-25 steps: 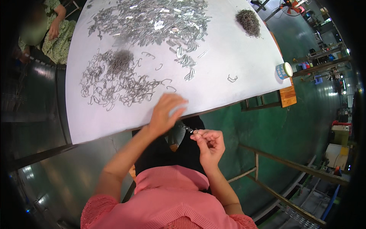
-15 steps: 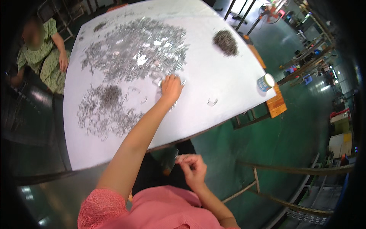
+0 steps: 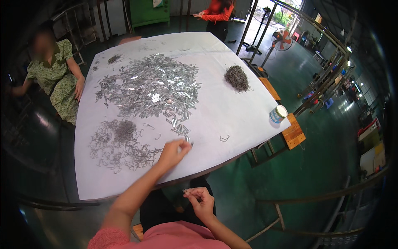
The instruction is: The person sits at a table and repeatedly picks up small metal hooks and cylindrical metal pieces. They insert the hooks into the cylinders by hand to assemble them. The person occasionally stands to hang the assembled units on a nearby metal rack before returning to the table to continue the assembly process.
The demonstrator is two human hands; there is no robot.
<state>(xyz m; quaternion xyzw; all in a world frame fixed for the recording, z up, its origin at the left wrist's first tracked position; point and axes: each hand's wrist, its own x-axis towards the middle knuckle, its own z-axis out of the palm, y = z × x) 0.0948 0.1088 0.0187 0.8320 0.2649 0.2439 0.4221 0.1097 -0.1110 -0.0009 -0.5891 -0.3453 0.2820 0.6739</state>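
Over the near part of the white-covered table (image 3: pixel 224 112), my left hand (image 3: pixel 173 154) has its thumb and fingers pinched together. A small dark bit shows at the fingertips, too blurred to name. Just beyond it lie a few silver slotted metal plates (image 3: pixel 181 129), trailing from a large heap of such plates (image 3: pixel 153 87). Below the table edge, in front of my body, my right hand (image 3: pixel 202 202) pinches a small metal piece (image 3: pixel 185 191) between thumb and fingers. Left of my left hand spreads a tangle of bent wire hooks (image 3: pixel 124 137).
A dark pile of wire pieces (image 3: pixel 237 79) sits at the far right, with a round tub (image 3: pixel 278 114) at the right corner. Wooden stools (image 3: pixel 294 132) stand beside the table. One person (image 3: pixel 54 79) sits at the left; another (image 3: pixel 217 14) stands beyond the far edge.
My left hand has drawn back from the edge of the plate heap toward the near table edge. My right hand keeps its pinch. The view has tilted up, showing more of the room.
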